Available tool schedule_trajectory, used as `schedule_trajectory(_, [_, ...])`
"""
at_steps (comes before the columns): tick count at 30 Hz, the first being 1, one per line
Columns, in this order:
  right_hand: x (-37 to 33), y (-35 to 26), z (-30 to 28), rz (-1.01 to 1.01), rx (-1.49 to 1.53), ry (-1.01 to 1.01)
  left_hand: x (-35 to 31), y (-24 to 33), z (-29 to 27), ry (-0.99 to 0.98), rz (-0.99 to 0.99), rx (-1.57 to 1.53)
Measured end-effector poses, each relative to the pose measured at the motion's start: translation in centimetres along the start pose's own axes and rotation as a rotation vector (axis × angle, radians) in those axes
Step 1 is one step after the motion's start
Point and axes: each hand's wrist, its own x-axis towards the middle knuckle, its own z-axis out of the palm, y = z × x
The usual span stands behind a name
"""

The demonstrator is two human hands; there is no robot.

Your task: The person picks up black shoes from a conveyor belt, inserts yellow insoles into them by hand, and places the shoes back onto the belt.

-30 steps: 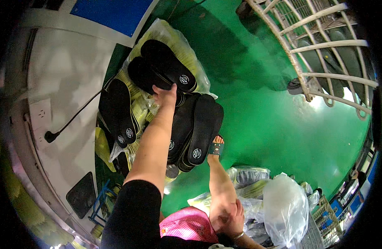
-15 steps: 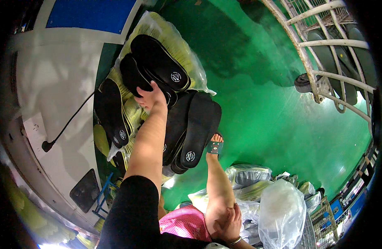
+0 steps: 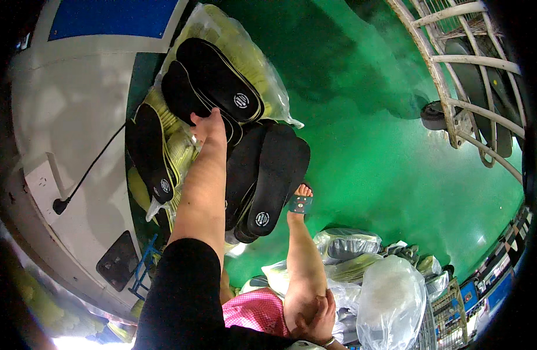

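My left hand (image 3: pixel 209 126) reaches forward with its fingers closed at the lower end of a black insole stack (image 3: pixel 180 91); part of the fingers is hidden against it. Beside that stack lies another pair of black insoles (image 3: pixel 217 73) with pale edges and a round white print. Both rest on a clear plastic bag (image 3: pixel 267 64) full of yellow-green pieces. More black insoles are piled to the right of my forearm (image 3: pixel 274 169) and to its left (image 3: pixel 147 146). My right hand (image 3: pixel 320 319) lies on my bent knee, its fingers spread a little, holding nothing.
A white panel with a socket (image 3: pixel 44 184) and a black plug (image 3: pixel 59 205) stands at the left. On the green floor (image 3: pixel 362 163) there is a wheeled metal rack (image 3: pixel 449 111) at the upper right. Filled plastic bags (image 3: pixel 391 303) lie near my right leg.
The view has shifted slightly, so the insoles and bag sit a little higher and further left. My left hand stays at the same insole stack; my right hand stays on the knee.
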Motion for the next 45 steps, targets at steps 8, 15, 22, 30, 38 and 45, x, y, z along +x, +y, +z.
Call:
schedule_trajectory(8, [0.0, -0.2, 0.0, 0.036, 0.021, -0.028, -1.5, 1.4, -1.6, 0.251, 0.168, -0.222])
schedule_trajectory(15, [-0.2, 0.3, 0.2, 0.042, 0.056, 0.008, -5.0, 6.5, 3.4, -0.004, 0.059, 0.142])
schedule_trajectory(22, [0.2, -0.6, -0.5, 0.045, 0.079, -0.003, -4.2, 5.8, 3.8, -0.001, 0.075, 0.041])
schedule_trajectory(30, [-0.4, -1.0, 0.9, -0.010, -0.040, -0.026, -6.1, 3.4, -4.7, -0.075, 0.310, -0.646])
schedule_trajectory(38, [-2.4, -2.3, 6.0, 0.095, -0.142, 0.108, -22.3, -16.4, -22.8, -0.637, 0.897, -0.441])
schedule_trajectory(45, [-4.2, 0.2, 14.5, -0.022, -0.138, 0.193, -23.6, -32.6, -39.2, -0.977, 0.868, -0.345])
